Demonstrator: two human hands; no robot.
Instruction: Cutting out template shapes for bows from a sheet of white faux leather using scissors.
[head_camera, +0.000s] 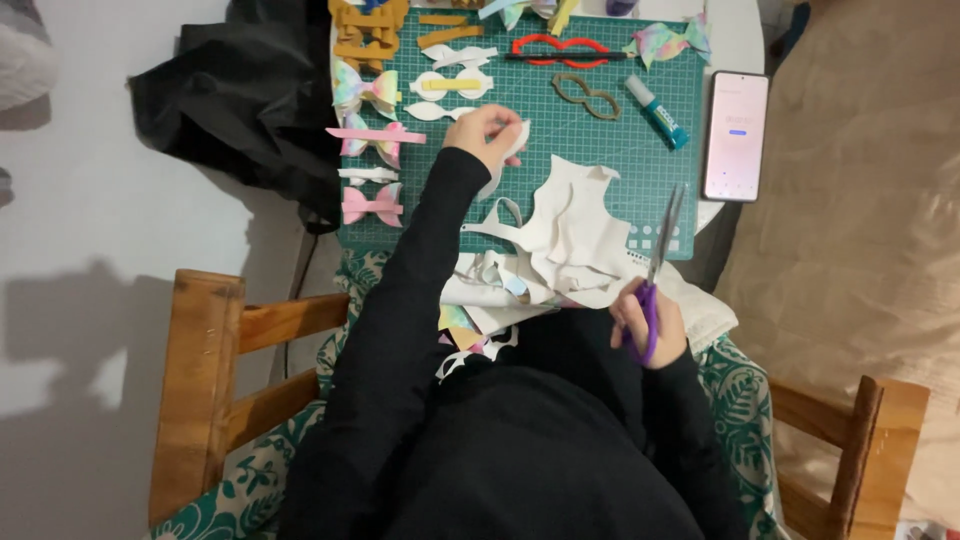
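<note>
My left hand (487, 134) reaches out over the green cutting mat (600, 150) and pinches a small white cut-out piece (517, 140) between its fingers. My right hand (648, 318) grips purple-handled scissors (660, 250) near my lap, blades pointing away and almost closed. Between my hands lies a large white sheet of material (575, 225) with shapes cut from it, and loose white scraps (490, 280) hang over the mat's near edge.
Finished bows (372, 205) in pink, pastel and mustard line the mat's left side. A red template (560, 50), a brown template (587, 96), a glue tube (658, 112) and a phone (737, 135) lie to the right. Black fabric (240, 100) drapes at left. I sit in a wooden chair (205, 380).
</note>
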